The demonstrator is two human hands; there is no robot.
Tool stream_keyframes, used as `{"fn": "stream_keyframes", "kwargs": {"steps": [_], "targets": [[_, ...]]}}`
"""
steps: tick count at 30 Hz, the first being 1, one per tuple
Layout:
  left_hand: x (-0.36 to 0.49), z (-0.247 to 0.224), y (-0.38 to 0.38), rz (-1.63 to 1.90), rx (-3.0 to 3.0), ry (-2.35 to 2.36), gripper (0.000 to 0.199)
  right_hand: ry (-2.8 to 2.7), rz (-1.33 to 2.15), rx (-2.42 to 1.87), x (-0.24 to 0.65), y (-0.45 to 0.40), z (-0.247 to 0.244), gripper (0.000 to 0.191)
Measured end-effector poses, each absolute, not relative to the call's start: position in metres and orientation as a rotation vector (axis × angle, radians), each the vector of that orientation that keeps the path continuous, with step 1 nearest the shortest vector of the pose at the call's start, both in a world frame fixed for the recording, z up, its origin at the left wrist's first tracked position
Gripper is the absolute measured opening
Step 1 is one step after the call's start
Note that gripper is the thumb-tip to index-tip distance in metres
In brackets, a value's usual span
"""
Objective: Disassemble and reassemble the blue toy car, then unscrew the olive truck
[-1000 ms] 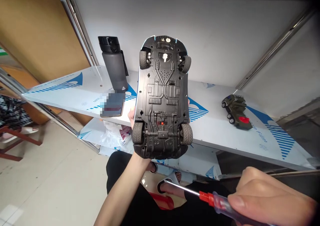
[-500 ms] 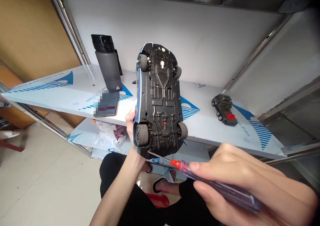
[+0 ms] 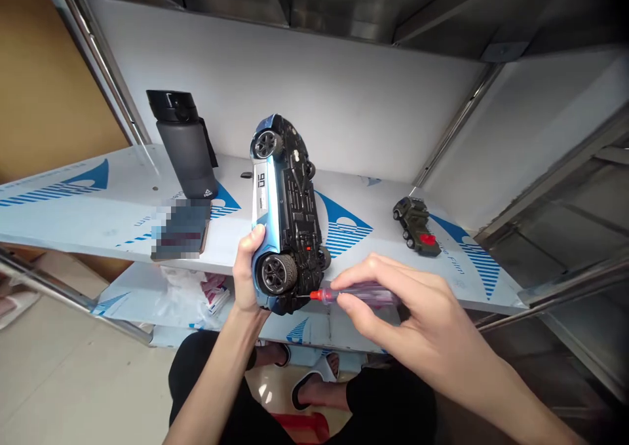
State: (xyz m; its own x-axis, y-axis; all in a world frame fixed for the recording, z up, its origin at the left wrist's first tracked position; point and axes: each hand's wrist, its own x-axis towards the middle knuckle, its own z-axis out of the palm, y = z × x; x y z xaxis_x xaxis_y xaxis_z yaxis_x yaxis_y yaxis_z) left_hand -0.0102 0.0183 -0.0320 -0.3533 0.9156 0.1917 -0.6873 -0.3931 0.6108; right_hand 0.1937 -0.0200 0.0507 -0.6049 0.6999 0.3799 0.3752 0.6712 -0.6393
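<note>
A blue and white toy car [image 3: 268, 196] is held up on end above the front edge of the shelf, its black underside turned partly to the right. My left hand [image 3: 246, 268] grips it at the lower left side, thumb on the body near the lower wheel; the other fingers are hidden behind the car. In my right hand [image 3: 398, 294] is a screwdriver [image 3: 361, 295] with a clear purplish handle and a red collar. Its thin shaft points left to the car's lower end, close to the wheel. Whether the tip sits in a screw I cannot tell.
On the film-covered shelf [image 3: 132, 206] stand a dark grey bottle [image 3: 184, 156] and, before it, a phone [image 3: 194, 225]. A green toy truck [image 3: 417, 225] with a red part lies to the right. Below, a lower shelf holds a plastic bag [image 3: 181, 294].
The car has turned so that its blue side and number now show. My right hand has moved left and up with the screwdriver, which now lies nearly level. The whole view has shifted.
</note>
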Motion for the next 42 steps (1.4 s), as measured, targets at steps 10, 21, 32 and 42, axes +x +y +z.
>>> {"fn": "stream_keyframes", "kwargs": {"steps": [10, 21, 32, 42], "targets": [[-0.027, -0.038, 0.064, 1.99, 0.616, 0.478, 0.027, -2.097, 0.986, -1.009, 0.175, 0.031, 0.031, 0.02], [-0.031, -0.033, 0.068, 2.05, 0.579, 0.605, 0.023, -2.349, 0.874, -0.826, 0.174, 0.054, 0.054, 0.031], [-0.027, -0.029, 0.072, 2.019, 0.541, 0.593, 0.025, -2.321, 0.983, -0.856, 0.173, 0.075, 0.06, 0.018], [-0.033, -0.021, 0.076, 2.109, 0.599, 0.617, 0.022, -2.262, 1.062, -0.808, 0.173, 0.1, 0.052, 0.014]]}}
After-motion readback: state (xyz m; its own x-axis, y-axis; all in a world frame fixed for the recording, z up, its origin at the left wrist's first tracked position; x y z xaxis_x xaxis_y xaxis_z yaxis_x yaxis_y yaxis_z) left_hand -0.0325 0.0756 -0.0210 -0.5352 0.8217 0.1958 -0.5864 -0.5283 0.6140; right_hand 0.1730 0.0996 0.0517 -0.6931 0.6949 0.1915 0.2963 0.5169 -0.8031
